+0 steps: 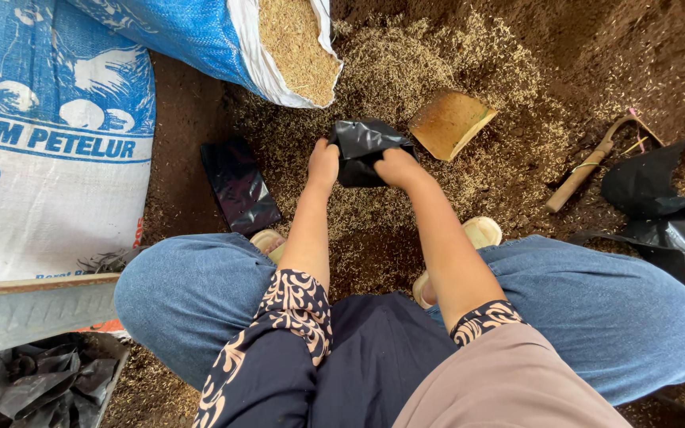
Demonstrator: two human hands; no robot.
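A small black plastic bag (362, 147) sits on the soil between my hands. My left hand (323, 165) grips its left edge and my right hand (396, 168) grips its right edge, both closed on the plastic. Just beyond the bag lies a yellowish scoop (449, 123) on a spread of rice husks (406, 67). A flat stack of black plastic bags (239, 186) lies to the left of my left hand. My knees in blue jeans frame the spot.
An open blue-and-white sack of husks (291, 47) lies at the top. A large printed sack (49, 150) stands left. A wooden-handled tool (584, 170) and filled black bags (667, 182) are at right. A tray of black bags (33, 384) sits bottom left.
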